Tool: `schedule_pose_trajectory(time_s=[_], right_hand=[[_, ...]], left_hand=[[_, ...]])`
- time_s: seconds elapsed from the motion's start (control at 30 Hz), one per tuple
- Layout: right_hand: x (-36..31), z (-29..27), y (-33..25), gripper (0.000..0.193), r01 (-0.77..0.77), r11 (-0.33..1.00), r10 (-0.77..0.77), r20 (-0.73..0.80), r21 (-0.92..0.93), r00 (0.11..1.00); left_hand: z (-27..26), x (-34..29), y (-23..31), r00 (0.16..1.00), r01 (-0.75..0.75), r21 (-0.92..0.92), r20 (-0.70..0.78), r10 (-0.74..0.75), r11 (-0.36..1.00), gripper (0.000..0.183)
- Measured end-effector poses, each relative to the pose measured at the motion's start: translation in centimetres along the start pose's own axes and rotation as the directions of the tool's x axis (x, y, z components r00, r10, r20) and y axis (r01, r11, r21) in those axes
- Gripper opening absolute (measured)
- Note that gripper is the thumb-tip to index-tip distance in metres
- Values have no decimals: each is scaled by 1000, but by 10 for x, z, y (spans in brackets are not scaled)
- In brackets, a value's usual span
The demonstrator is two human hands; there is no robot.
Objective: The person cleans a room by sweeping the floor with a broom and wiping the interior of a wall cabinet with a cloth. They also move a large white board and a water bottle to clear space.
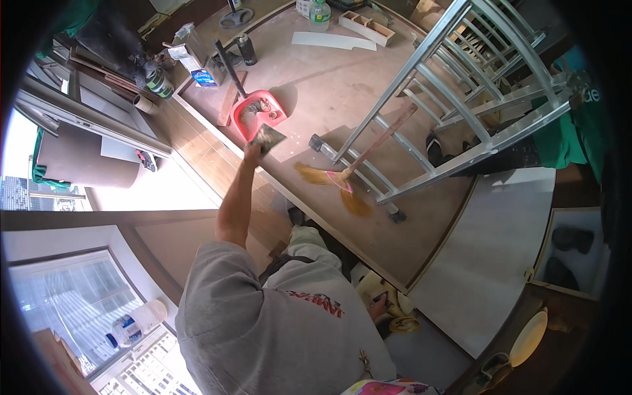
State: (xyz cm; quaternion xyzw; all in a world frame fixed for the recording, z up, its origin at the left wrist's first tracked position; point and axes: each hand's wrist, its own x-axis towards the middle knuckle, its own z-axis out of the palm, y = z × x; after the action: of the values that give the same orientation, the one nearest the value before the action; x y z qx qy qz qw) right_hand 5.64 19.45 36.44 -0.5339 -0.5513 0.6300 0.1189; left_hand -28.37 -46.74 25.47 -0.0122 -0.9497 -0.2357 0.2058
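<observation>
My left hand [253,154] reaches out over the board's edge, fingers closed on a flat, square, dark piece [268,137] with pale debris on its surface. What exactly this piece is cannot be made out. It overlaps the near rim of a red dustpan [271,105], which has grey debris in it and a long dark handle. Low beside my body, partly hidden by my shirt, is my right hand [378,308]. Its fingers are too small and dark to read. Close to it are pale yellow items and a yellow roll [404,324].
A large brown board [316,85] spreads ahead. An aluminium stepladder [428,118] lies across its right side, by a straw broom [339,178]. A spray can [247,49], a bottle [319,14] and a wooden tray [366,29] stand farther off. A white panel [484,257] lies right.
</observation>
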Motion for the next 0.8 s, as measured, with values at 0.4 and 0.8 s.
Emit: schedule_pose_trajectory(time_s=[0.4,0.8], right_hand=[[-46,49,-36,34,41,998,-47,-129,-49,991],[-56,254,-140,29,521,834,-268,692,-182,671]], left_hand=[[53,-77,127,66,728,-600,545,-836,-333,26],[69,-30,184,470,809,-174,764,-442,561,51]])
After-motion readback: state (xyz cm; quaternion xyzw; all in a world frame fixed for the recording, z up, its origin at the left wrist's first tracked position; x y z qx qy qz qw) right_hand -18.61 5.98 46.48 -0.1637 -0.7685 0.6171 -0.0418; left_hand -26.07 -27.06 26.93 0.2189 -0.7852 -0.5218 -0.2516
